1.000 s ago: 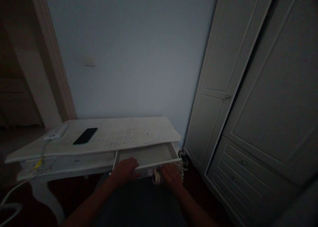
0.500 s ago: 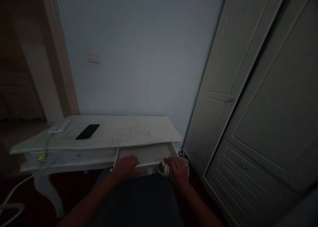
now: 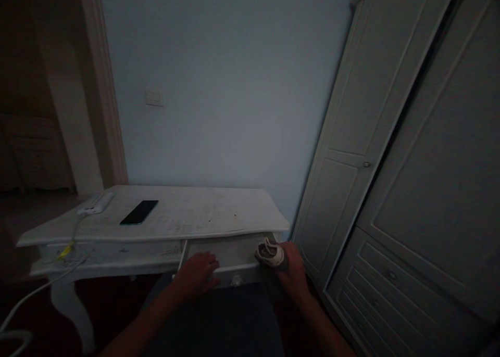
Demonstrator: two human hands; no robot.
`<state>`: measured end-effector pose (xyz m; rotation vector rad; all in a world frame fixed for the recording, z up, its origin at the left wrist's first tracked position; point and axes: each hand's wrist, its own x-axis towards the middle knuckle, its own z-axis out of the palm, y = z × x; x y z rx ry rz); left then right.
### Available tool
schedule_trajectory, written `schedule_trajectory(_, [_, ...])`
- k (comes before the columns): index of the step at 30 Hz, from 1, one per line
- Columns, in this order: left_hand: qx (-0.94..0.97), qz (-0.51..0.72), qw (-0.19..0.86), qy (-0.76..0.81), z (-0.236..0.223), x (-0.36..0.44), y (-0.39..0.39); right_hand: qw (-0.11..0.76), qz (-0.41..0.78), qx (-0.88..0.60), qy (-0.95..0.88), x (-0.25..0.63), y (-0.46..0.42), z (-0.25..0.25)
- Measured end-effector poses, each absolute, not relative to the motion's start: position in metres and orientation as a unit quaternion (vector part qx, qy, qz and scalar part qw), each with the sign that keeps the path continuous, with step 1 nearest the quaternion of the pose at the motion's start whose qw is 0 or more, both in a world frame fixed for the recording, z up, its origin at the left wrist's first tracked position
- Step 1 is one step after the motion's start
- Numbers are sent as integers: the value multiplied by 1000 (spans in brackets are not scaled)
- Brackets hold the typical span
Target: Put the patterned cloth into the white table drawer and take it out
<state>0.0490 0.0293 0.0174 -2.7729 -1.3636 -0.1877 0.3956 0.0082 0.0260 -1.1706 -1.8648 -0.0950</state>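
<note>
In the head view, a shallow white drawer stands pulled out from the desk, with a clear knob on its front. My left hand straddles the drawer's front edge, fingers over the top and thumb outside, closed on it. A rolled-up cloth with a pale rim and greyish sides is held in my right hand. That roll sits above the drawer's right front corner, its open end facing up and left. My right fingertips are partly hidden behind it. The visible drawer floor is pale.
A black phone lies on the white desk. To its left are a white power strip and a cable with a yellow tag. A tall wardrobe stands close on the right. My lap is below the drawer.
My right hand has brought the cloth up from beside the drawer's front corner to above it, turning its end upward. The patterned part hanging behind is out of sight. My left hand stays on the drawer.
</note>
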Motion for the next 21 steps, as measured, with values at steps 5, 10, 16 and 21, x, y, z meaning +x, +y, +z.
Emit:
schedule_trajectory(5, [-894, -27, 34, -447, 26, 52, 26, 307, 38, -452, -837, 368, 30, 95])
schedule_trajectory(10, [-861, -35, 33, -506, 23, 46, 17, -10, 95, -461, -882, 320, 53, 76])
schedule_trajectory(16, [-842, -69, -56, -532, 12, 27, 10, -47, 79, -423, -902, 276, 69, 54])
schedule_trajectory(21, [-842, -191, -152, -481, 16, 43, 13, 52, 129, -354, -925, 220, 74, 38])
